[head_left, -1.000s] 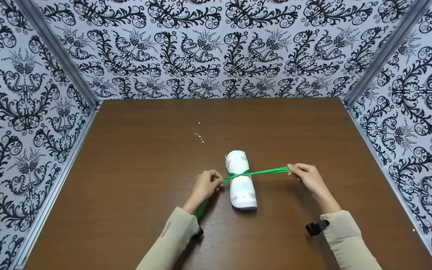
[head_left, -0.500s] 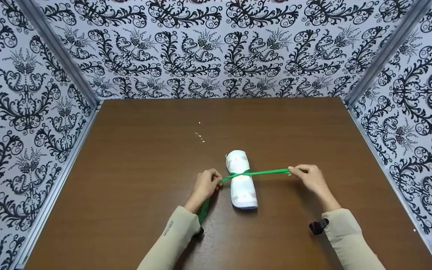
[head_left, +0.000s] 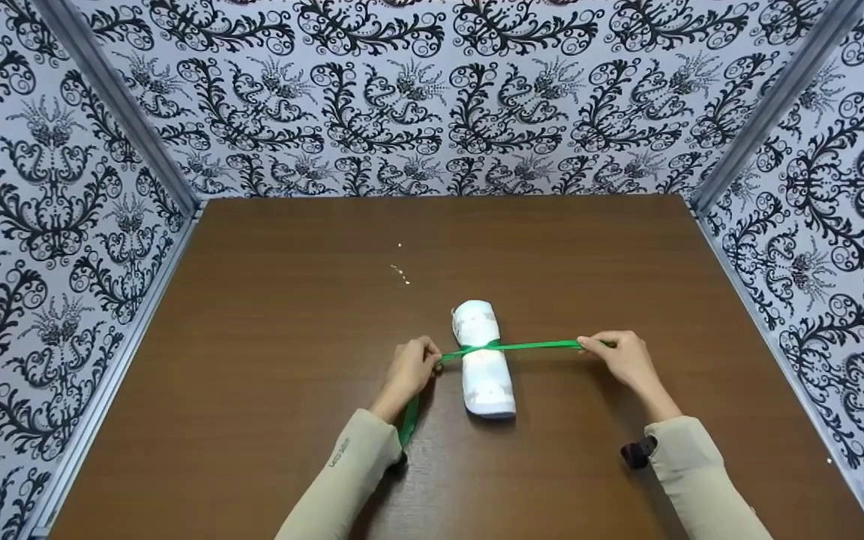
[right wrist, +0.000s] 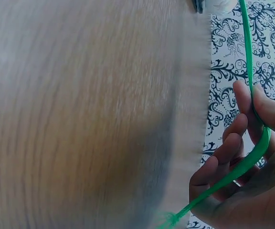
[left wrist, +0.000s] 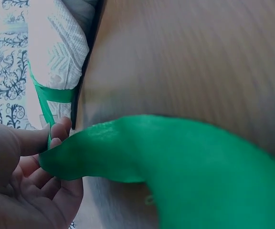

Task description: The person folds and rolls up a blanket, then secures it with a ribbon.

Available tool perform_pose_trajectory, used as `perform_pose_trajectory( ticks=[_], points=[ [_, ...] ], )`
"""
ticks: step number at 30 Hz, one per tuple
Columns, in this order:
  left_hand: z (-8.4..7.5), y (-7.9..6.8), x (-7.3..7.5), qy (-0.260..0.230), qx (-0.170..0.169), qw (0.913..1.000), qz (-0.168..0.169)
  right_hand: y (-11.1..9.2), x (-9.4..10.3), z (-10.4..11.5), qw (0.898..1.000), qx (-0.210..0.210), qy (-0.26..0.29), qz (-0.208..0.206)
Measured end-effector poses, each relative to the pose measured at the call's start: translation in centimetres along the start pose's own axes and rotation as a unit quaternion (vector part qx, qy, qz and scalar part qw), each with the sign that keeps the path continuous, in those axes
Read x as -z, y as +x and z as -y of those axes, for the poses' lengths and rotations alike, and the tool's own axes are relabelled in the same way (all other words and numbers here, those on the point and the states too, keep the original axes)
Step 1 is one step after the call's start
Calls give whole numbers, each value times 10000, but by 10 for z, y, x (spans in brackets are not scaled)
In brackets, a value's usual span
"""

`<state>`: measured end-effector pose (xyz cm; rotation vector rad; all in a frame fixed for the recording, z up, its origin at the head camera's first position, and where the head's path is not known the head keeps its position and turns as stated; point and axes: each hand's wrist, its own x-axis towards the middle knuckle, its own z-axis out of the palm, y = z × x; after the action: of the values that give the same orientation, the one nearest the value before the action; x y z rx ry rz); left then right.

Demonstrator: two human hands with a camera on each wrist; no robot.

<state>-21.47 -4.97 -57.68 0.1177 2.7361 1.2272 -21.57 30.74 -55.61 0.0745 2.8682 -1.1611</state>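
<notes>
A rolled white towel [head_left: 488, 382] with a faint pattern lies lengthwise on the table. Round its middle runs a green ribbon [head_left: 537, 346], crossed on top and stretched out to both sides. Close to the roll's left side, my left hand [head_left: 409, 367] pinches one end between thumb and fingers; in the left wrist view the wide loose tail of the ribbon [left wrist: 175, 157] curves away from that hand. Farther off to the right, my right hand [head_left: 623, 360] pinches the other end. Its frayed tip [right wrist: 170, 220] trails past the palm in the right wrist view.
The brown wooden table [head_left: 289, 300] has several small pale specks [head_left: 400, 274] beyond the roll. Patterned black-and-white walls [head_left: 417, 97] with grey metal corner posts [head_left: 762, 112] enclose its back and sides.
Both hands keep their pinch on the ribbon. My right hand has shifted slightly down and right, while my left hand has barely moved. The towel roll stays almost in place.
</notes>
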Motion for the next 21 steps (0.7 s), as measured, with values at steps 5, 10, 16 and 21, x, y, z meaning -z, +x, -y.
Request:
perform_pose_trajectory(
  ticks=[5,10,16,21],
  points=[
    [1,1,0,-13,127,9999,85,-1,1,0,9999,-6,-103,57],
    [3,2,1,149,69,9999,4,-1,3,-2,9999,-106,-119,45],
    [4,0,3,285,-21,9995,-120,0,1,-2,9997,-121,-171,97],
    [3,-2,5,34,10,10000,32,-2,1,-3,9995,-140,-202,175]
  ],
)
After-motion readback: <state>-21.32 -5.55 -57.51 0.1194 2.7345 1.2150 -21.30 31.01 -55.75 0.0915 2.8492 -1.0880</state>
